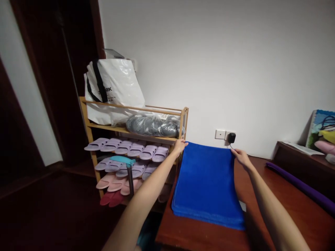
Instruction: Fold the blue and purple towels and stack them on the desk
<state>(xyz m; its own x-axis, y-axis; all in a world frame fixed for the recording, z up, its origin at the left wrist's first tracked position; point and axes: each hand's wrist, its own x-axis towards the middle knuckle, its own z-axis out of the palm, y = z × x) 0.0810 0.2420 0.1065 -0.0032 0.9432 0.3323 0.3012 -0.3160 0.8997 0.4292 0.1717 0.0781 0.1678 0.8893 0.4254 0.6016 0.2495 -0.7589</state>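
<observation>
A blue cloth (206, 181), folded in layers, hangs partly raised over the wooden table (172, 232), its near edge resting on the tabletop. My left hand (180, 146) pinches its far left corner beside the shoe rack. At the far right corner, my right hand (240, 156) grips the same cloth between thumb and fingers. Both arms stretch forward, and the cloth's far edge is drawn out between the hands. The part of the table behind the cloth is hidden.
On the left stands a wooden shoe rack (135, 108) with several slippers (148, 152), a white bag (120, 80) and plastic-wrapped grey items (154, 124). A black plug (231, 137) sits in the wall socket. A purple rolled item (300, 184) lies right.
</observation>
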